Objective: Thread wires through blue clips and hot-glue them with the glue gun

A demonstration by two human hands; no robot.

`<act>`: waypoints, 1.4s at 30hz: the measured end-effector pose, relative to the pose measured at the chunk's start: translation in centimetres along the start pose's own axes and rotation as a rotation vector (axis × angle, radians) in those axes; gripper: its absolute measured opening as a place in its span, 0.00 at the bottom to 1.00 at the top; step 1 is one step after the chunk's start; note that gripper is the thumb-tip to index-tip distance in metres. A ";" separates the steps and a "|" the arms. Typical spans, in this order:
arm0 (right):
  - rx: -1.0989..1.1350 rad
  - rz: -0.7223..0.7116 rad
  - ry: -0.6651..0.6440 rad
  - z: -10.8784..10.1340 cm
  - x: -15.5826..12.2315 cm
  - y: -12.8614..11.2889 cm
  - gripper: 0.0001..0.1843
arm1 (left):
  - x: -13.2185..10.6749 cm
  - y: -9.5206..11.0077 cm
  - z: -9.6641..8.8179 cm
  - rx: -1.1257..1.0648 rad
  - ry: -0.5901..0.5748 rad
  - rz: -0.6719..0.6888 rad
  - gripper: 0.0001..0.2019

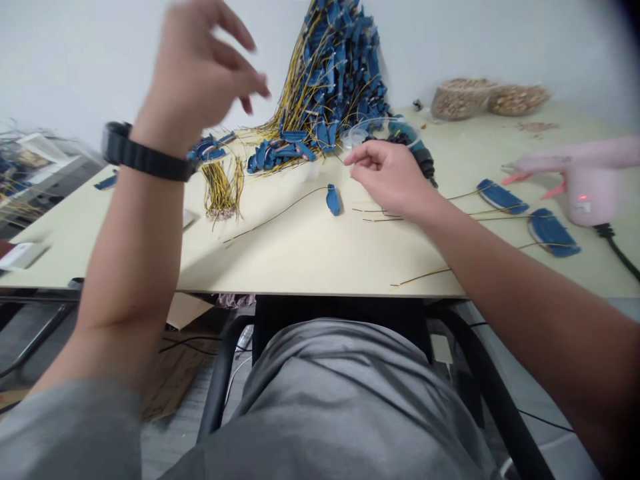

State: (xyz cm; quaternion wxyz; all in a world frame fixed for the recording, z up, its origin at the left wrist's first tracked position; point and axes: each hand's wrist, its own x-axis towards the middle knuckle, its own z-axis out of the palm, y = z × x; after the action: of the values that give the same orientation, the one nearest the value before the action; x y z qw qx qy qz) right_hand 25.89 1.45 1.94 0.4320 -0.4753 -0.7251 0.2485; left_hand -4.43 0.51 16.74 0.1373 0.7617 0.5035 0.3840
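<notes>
My left hand (205, 73), with a black watch (145, 153) on its wrist, is raised above the table's left part. Its fingers are apart and slightly blurred, with nothing visible in them. At the front of the big pile, my right hand (383, 170) is low, thumb and fingertips pinched together. Whatever they hold is too small to make out; a thin dark line runs by the fingertips. Below and left of it, a single blue piece (333, 200) lies with a yellow-and-black wire (275, 217) trailing left. Two larger blue pieces (554, 232) with wires lie right of my forearm.
A tall heap of blue wired pieces (345, 67) leans against the wall. Beside my right hand are a clear round lid (380, 123) and a teal-and-black tool (423, 157). A pink glue gun (585, 177) stands at right, bags of small bits (460, 99) behind. A wire bundle (223, 190) lies left.
</notes>
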 end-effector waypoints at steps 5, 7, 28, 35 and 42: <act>0.078 -0.023 -0.129 0.1 -0.5 -0.5 0.06 | -3.2 -0.3 5.5 -0.045 -0.346 -0.215 0.14; 0.074 -0.020 -0.185 0.2 -0.8 -0.8 0.08 | -3.5 -1.1 6.3 -0.058 -0.424 -0.188 0.16; -0.163 -0.087 -0.278 0.3 -1.5 -2.0 0.11 | -4.3 -3.8 9.2 0.017 -0.586 0.059 0.17; -0.155 -0.126 -0.289 0.3 -1.4 -1.7 0.14 | -4.2 -3.4 9.0 0.052 -0.654 0.096 0.17; -0.166 -0.110 -0.261 0.0 -1.4 -1.6 0.12 | -4.3 -3.7 9.2 0.062 -0.647 0.075 0.20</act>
State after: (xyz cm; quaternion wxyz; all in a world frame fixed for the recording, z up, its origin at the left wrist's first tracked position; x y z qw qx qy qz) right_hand 25.34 -0.48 2.61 0.3063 -0.4326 -0.8180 0.2234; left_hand -1.04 0.11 6.45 0.2525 0.8661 0.4168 0.1115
